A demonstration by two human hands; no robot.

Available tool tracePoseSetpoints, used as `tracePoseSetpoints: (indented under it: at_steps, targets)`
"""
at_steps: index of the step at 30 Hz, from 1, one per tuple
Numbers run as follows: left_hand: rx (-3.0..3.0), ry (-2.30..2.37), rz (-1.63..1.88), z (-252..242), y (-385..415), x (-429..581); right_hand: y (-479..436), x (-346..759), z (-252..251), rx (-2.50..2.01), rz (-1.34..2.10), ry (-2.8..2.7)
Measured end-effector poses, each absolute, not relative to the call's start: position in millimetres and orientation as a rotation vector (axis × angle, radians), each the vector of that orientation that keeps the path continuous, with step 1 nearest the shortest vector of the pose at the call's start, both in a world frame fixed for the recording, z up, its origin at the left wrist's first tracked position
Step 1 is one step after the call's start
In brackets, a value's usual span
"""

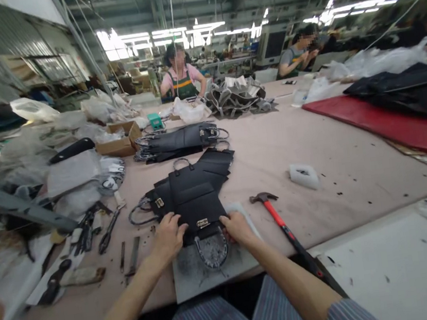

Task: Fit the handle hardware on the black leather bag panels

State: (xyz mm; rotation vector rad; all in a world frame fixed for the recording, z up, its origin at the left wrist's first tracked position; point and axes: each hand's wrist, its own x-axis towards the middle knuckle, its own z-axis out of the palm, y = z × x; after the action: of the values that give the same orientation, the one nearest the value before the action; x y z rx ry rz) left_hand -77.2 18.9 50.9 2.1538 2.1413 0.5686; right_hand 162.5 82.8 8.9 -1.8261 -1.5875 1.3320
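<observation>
Left hand lies flat with fingers spread on the left lower corner of the black bag panel, pressing rather than gripping; right hand does the same on the right lower corner, fingers curled lightly over the edge. Neither hand is closed around anything. The panel sits at the near edge of the counter, its lower end over a grey pad, with a metal clasp centred between the hands and a curved handle hanging below it onto the pad. More black panels are fanned out behind it towards the middle of the counter.

To handle this well, I judge both hands should keep even downward pressure so the panel stays square on the pad, with fingertips clear of the clasp. A red-handled hammer lies just right of the right hand, near the counter's near edge; pliers and punches lie to the left. Two other people sit at the far edge
</observation>
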Motion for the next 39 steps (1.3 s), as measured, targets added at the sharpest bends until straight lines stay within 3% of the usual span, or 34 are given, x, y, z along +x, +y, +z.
tracePoseSetpoints:
  at_steps: [6,17,21,26,39]
  targets:
    - [2.122,2.022,0.772,-6,-44,-45,80,166,18,-1.876,1.16,-1.805]
    - [2.266,2.014,0.686,-9,-63,-19,56,184,44,-2.002,0.617,-2.254]
    - [2.315,1.977,0.699,-5,-65,-18,48,185,40,-1.627,0.388,-2.335]
    - [2.497,1.754,0.649,1,-73,-16,37,178,17,-1.247,0.432,-2.346]
    - [2.57,1.685,0.754,0,-89,-5,28,181,5,-1.161,0.495,-2.194]
